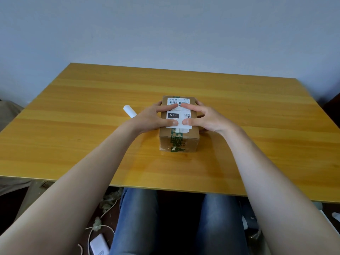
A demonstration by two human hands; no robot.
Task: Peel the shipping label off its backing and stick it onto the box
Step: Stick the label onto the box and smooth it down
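While our left hand point(150, 117) and right hand point(206, 117) lie spread over the top of the box point(187, 142), we judge the task to be at its last step: pressing the shipping label point(179, 116) down. It lies flat on the box's top face, printed side up, and the box stands near the middle of the surface point(92, 107). Neither hand grips anything. The fingers are stretched out, with both thumbs side by side on the label's near edge and the forefingers meeting by the barcode at its far end. A white rolled strip point(128, 110), probably the backing, lies on the surface just behind our left hand. At the near edge a white piece shows beneath the label, over the green printed tape point(176, 142); we cannot tell whether the label is fully stuck there. Next, we think, the move calls for firm strokes outward from the middle, then lifting both hands away.
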